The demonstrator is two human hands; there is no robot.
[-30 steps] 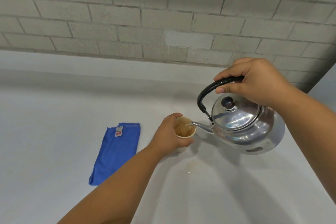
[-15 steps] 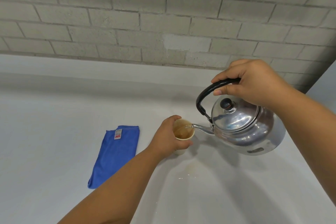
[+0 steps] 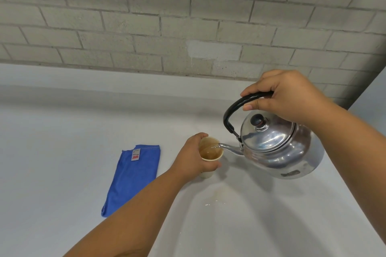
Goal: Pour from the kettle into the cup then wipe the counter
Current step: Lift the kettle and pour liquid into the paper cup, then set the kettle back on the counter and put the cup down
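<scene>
Grey brick wall [image 3: 167,16] backs a pale counter [image 3: 52,131]. On it, the left hand [image 3: 193,157] wraps around a paper cup [image 3: 210,150]. Just right of that hand, the right hand [image 3: 286,94] grips the black handle of a tilted steel kettle [image 3: 279,148], spout over the cup's rim, water streaming in. A folded blue cloth [image 3: 133,175] lies left of the left hand.
</scene>
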